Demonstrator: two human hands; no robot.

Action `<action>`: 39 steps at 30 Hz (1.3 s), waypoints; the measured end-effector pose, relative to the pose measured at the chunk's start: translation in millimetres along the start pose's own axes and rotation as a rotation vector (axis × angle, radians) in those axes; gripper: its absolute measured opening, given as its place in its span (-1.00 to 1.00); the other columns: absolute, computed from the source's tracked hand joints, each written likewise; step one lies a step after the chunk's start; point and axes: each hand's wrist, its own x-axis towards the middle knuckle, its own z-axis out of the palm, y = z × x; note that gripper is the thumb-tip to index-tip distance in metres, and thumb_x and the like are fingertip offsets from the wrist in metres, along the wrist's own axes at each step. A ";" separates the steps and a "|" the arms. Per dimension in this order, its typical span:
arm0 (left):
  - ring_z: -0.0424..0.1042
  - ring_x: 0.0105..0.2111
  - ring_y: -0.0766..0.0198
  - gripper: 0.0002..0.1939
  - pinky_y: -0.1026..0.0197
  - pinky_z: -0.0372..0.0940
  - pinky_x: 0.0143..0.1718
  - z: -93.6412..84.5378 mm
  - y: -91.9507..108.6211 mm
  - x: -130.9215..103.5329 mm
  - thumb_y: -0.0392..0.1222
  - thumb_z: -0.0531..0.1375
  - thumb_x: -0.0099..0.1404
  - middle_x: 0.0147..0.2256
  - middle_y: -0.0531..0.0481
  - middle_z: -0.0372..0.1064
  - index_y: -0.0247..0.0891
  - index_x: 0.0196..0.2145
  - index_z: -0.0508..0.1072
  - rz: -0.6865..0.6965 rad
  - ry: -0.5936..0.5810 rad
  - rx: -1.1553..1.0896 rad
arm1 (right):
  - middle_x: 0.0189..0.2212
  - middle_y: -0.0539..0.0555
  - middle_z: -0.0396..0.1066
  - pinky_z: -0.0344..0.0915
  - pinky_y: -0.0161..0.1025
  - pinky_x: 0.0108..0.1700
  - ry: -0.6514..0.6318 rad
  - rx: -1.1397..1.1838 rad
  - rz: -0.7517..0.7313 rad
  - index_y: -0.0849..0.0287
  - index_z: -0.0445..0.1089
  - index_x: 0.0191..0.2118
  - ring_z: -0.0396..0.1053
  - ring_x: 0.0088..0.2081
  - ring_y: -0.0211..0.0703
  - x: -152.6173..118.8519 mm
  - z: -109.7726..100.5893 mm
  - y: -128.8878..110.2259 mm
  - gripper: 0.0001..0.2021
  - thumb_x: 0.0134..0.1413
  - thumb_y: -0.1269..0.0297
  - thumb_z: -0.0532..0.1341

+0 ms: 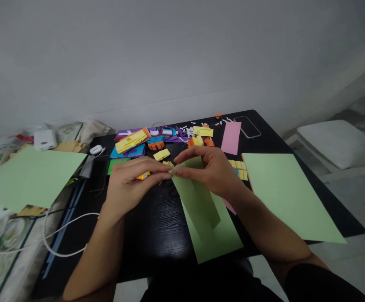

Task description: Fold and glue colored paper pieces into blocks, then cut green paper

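Observation:
A strip of light green paper (201, 201) is held up over the dark table, one end pinched between my two hands. At its upper left corner, the fingertips of my left hand (135, 180) press together on the paper. My right hand (209, 170) grips the same end, thumb in front and fingers behind. The strip hangs down toward me. Beneath it is another light green piece (216, 247), reaching near the table's front edge; whether the two are joined, I cannot tell. A bit of pink paper (229, 206) shows under my right wrist.
Folded yellow paper (132, 141), purple pieces (179, 136) and white scraps lie along the back. A pink strip (231, 137) is beside a phone (247, 126). Green sheets lie right (283, 188) and left (31, 172). A white cable (56, 253) loops at left; a white stool (339, 140) stands right.

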 end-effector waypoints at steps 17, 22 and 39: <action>0.64 -0.28 0.24 -0.85 0.21 0.53 -0.17 -0.3 -1.9 3.3 -0.30 0.40 0.31 -0.27 0.02 0.68 -0.09 -0.19 0.71 0.118 -0.041 -0.030 | -0.40 -0.03 0.56 0.28 -0.30 -0.39 -0.025 0.011 0.040 0.11 0.63 -0.26 0.40 -0.43 -0.29 -0.7 -0.7 -2.6 -0.78 -0.04 0.17 0.53; 0.63 -0.27 0.25 -0.89 0.22 0.51 -0.19 -0.9 -3.4 3.2 -0.28 0.39 0.32 -0.26 -0.02 0.67 -0.16 -0.18 0.68 0.110 -0.052 -0.035 | -0.45 -0.05 0.52 0.23 -0.33 -0.42 -0.016 -0.009 0.023 0.15 0.64 -0.24 0.35 -0.47 -0.32 0.1 -1.4 -0.3 -0.73 -0.07 0.16 0.54; 0.39 -0.47 0.43 -0.87 0.36 0.27 -0.40 -0.1 3.1 3.5 -0.28 0.25 0.44 -0.46 0.11 0.44 -0.26 -0.32 0.49 -0.020 -0.134 0.070 | -0.48 -0.04 0.55 0.32 -0.34 -0.49 -0.010 0.137 0.012 0.14 0.54 -0.15 0.44 -0.49 -0.25 1.2 -0.3 6.2 -0.64 -0.04 0.11 0.53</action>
